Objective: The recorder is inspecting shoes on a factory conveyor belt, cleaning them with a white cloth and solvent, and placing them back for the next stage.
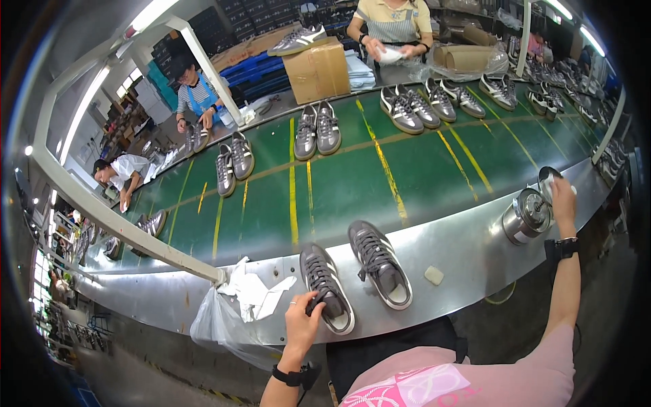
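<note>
Two dark grey sneakers with pale stripes and pale soles stand on the metal ledge before me, the left sneaker (317,266) slightly nearer than the right sneaker (369,249). My left hand (302,327) is closed on the left sneaker, its thumb and fingers pinching the lace or tongue area beside the opening. Out to the right, my right hand (564,203) is closed around a small white piece, perhaps cloth (556,174). It is held by the raised round lid of a silver metal can (526,218); the fingers partly hide the piece.
A small off-white pad (434,275) lies right of the sneakers. White cloth (254,290) and a clear plastic bag (220,319) are at the left by a white post (129,224). Beyond runs a green conveyor belt (339,183) carrying several sneaker pairs; co-workers stand across it.
</note>
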`<act>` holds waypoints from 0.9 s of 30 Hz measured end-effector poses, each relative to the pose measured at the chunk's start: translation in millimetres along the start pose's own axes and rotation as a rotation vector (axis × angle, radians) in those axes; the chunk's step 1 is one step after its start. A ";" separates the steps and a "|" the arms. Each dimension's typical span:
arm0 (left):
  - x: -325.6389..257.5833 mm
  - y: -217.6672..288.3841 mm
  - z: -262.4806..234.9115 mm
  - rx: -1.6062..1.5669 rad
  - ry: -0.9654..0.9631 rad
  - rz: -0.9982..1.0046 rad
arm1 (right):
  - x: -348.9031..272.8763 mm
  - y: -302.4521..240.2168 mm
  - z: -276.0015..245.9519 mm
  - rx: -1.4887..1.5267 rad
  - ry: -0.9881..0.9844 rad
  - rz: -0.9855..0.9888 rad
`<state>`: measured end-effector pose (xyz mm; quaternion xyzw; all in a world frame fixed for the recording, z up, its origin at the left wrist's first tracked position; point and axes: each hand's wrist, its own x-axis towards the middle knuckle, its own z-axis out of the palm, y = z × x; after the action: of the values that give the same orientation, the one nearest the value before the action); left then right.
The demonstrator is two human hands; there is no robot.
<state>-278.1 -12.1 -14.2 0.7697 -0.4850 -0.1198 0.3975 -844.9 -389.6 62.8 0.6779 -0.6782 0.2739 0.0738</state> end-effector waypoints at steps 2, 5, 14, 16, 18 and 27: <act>2.5 1.9 -1.0 -0.023 -0.001 0.048 | 4.0 -3.9 -6.2 -0.070 -0.126 0.034; 2.6 9.9 -4.4 0.038 -0.012 0.070 | -10.9 -39.1 -21.3 -0.255 0.090 -0.148; 7.8 28.9 2.6 0.143 0.010 0.263 | -128.7 -198.6 19.4 0.609 -0.579 -0.566; 12.3 28.7 1.1 0.130 -0.015 0.283 | -158.2 -235.0 43.3 0.682 -0.683 -0.676; 12.4 30.1 -0.6 0.121 -0.044 0.250 | -177.9 -266.3 61.5 0.740 -0.728 -0.779; -27.5 51.0 6.5 0.223 -0.282 0.162 | -197.2 -317.0 87.1 0.803 -0.716 -0.749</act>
<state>-328.8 -3.1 13.2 0.7430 -0.6066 -0.1396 0.2460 -503.2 -235.4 -17.1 0.8923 -0.2239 0.2193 -0.3249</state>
